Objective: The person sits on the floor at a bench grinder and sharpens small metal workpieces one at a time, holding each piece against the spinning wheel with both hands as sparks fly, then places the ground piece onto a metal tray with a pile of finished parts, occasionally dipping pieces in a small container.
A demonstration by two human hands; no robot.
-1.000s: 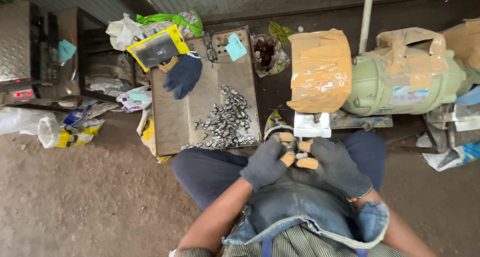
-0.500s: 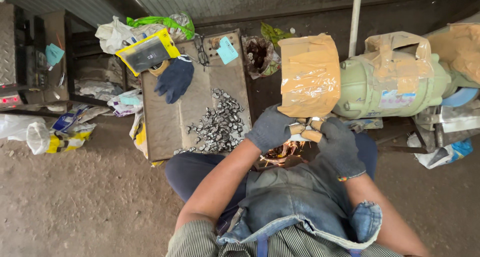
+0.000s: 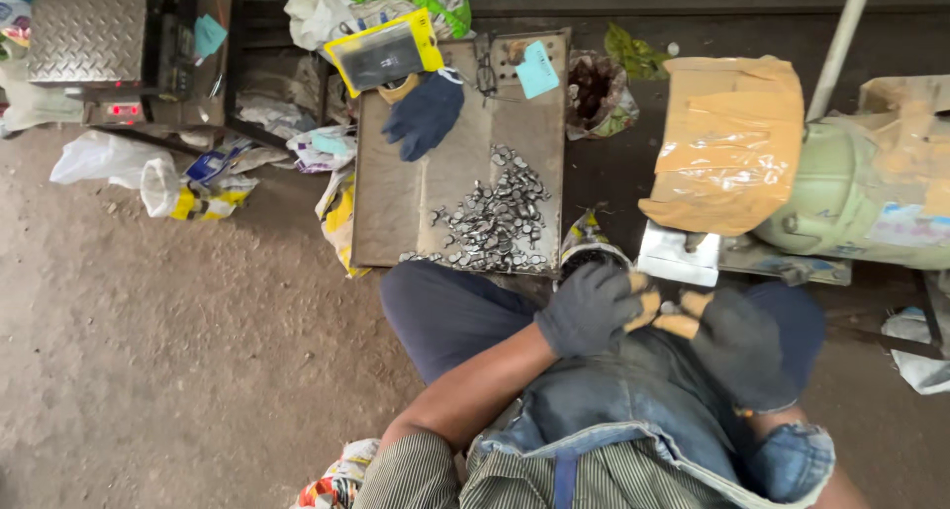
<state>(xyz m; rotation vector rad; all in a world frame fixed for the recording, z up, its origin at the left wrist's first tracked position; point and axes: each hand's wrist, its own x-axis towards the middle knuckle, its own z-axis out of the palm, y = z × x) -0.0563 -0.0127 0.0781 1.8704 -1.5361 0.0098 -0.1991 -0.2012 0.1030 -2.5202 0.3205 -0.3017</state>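
Two gloved hands met over the person's lap, just below the flat tray [image 3: 396,202]. The left hand [image 3: 591,308] and right hand [image 3: 740,346] were curled, fingertips together around something too small to make out. One heap of small metal pieces [image 3: 493,217] lay on the tray, one spare dark glove [image 3: 426,113] above it.

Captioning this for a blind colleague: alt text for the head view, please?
Seated person's gloved left hand and right hand meet over their lap below a taped-up machine. A flat tray ahead holds small metal pieces and a spare dark glove.
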